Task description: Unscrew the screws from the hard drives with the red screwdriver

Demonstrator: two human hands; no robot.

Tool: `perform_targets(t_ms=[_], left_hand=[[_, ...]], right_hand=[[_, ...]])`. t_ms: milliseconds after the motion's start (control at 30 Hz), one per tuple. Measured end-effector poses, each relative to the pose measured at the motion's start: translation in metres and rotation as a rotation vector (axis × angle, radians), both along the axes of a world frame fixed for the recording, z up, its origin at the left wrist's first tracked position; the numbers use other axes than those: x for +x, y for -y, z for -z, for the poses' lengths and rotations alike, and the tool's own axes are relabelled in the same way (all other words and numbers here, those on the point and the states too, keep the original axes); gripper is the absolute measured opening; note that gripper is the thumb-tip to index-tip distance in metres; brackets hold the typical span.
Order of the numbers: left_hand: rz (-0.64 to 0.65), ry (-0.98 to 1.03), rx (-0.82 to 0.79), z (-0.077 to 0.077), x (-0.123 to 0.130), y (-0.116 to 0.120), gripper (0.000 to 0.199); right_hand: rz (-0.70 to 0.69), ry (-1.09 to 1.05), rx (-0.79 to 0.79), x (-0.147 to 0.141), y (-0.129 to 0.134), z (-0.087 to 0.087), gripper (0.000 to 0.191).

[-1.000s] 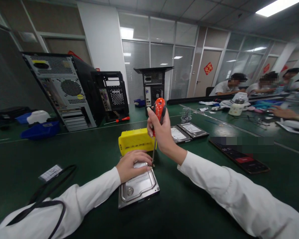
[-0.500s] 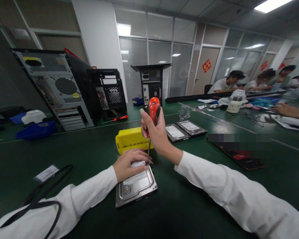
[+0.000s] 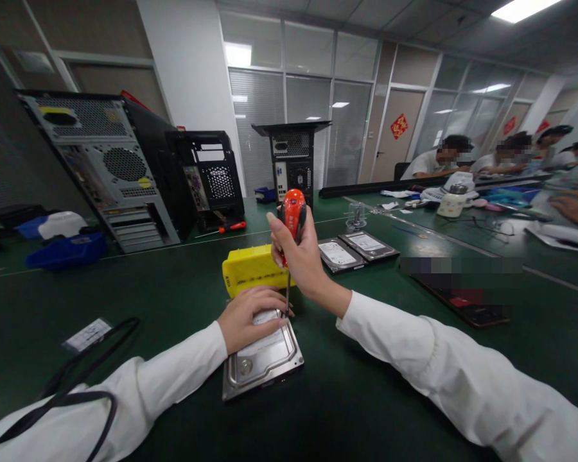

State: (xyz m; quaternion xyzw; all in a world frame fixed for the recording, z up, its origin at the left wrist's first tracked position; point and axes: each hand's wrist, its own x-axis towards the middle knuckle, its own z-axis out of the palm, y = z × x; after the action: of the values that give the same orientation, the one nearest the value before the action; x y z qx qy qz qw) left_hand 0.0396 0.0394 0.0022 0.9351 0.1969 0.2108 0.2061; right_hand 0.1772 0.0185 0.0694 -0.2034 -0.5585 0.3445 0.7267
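Observation:
A silver hard drive (image 3: 270,359) lies on the green table in front of me. My left hand (image 3: 250,316) rests across its far part, thumb and fingers apart, touching the drive and its label. My right hand (image 3: 301,250) is wrapped round the red and black handle of a screwdriver (image 3: 295,212), which stands nearly upright. Its shaft runs down to the far right edge of the drive, beside my left fingertips; the tip is too small to make out. Just behind the drive sits a yellow bin (image 3: 250,269), partly hidden by my hands.
Two more hard drives (image 3: 338,254) lie behind my right wrist. Computer cases (image 3: 125,167) stand at the back left, near a red screwdriver (image 3: 233,227) and blue bin (image 3: 67,250). A dark flat object (image 3: 476,308) lies right. People sit at the far right.
My right hand's fingers and thumb have shifted slightly left on the screwdriver handle. At the far right, another person's hand has moved right. My left hand stays on the drive.

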Motion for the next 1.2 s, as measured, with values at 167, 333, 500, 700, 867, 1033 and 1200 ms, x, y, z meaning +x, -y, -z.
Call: perform_targets(t_ms=[167,333,500,700,867,1033,1200], left_hand=[[-0.011,-0.019,0.017,0.001,-0.002,0.000,0.021],[0.009,-0.028,0.015,0.002,-0.004,-0.003,0.022],[0.030,-0.033,0.015,0.002,-0.004,-0.004,0.023],[-0.007,-0.048,0.066,0.003,-0.005,-0.001,0.033],[-0.030,-0.058,0.076,0.001,-0.005,0.003,0.037],[-0.042,-0.071,0.065,-0.003,-0.004,0.005,0.032],[-0.054,-0.083,0.055,-0.005,-0.004,0.007,0.030]], right_hand=[[-0.002,-0.004,-0.010,0.000,0.000,0.000,0.031],[0.007,-0.008,-0.002,0.000,0.000,0.001,0.030],[-0.015,-0.022,-0.006,0.000,0.000,0.001,0.030],[-0.047,-0.057,-0.033,-0.002,0.000,0.001,0.031],[-0.052,-0.043,-0.028,-0.002,0.002,-0.001,0.029],[-0.033,-0.040,-0.015,-0.003,0.003,-0.001,0.028],[-0.039,-0.034,-0.016,-0.005,0.003,-0.001,0.027]])
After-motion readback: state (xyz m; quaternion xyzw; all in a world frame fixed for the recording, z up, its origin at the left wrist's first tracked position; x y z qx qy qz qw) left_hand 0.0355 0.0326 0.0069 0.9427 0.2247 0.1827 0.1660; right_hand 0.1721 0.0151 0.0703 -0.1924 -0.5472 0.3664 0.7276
